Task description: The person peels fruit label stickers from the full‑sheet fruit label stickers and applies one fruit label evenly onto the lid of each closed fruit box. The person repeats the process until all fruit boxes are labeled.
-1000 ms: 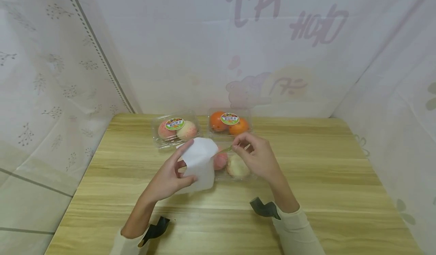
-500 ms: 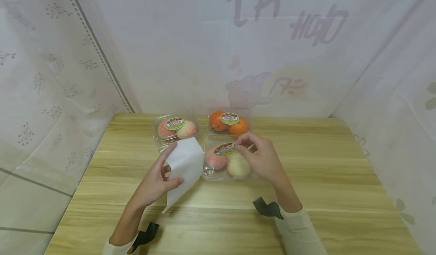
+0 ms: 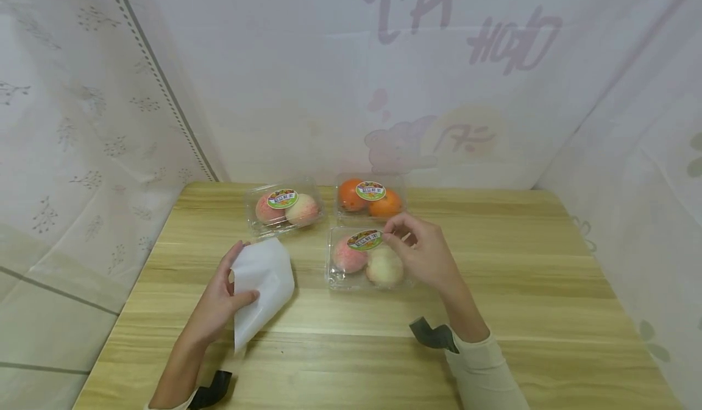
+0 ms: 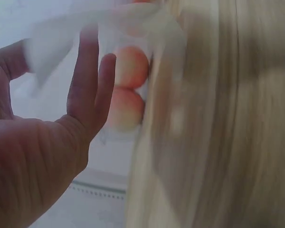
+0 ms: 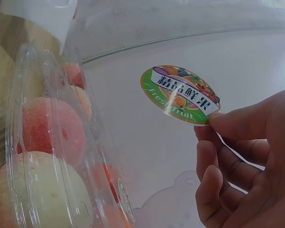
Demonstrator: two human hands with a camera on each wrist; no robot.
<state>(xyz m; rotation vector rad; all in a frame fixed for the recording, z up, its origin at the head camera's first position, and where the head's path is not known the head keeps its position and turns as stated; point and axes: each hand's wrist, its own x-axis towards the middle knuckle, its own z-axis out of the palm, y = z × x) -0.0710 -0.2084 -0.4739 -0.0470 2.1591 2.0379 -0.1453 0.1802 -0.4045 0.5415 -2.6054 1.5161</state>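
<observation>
My right hand (image 3: 425, 254) pinches an oval fruit sticker (image 5: 180, 95) by its edge between thumb and forefinger. The sticker is green and white with printed characters and "Fresh fruit". It is held up above a clear plastic box (image 3: 334, 282) that contains a pink peach (image 3: 350, 258) and a pale peach (image 3: 385, 268). In my left hand (image 3: 211, 309) is a white paper sheet (image 3: 269, 279), gripped between thumb and fingers and bent over, to the left of that box. The sheet is blurred in the left wrist view.
Behind stand two more clear boxes bearing the same oval label: one with peaches (image 3: 301, 210) at back left, one with orange fruits (image 3: 351, 195) at back right. All rest on a wooden table (image 3: 521, 264) before a white printed curtain (image 3: 285, 93).
The sticker has come off the white sheet and stays in my right hand over the front box. My left hand has drawn the sheet away to the left and toward me.
</observation>
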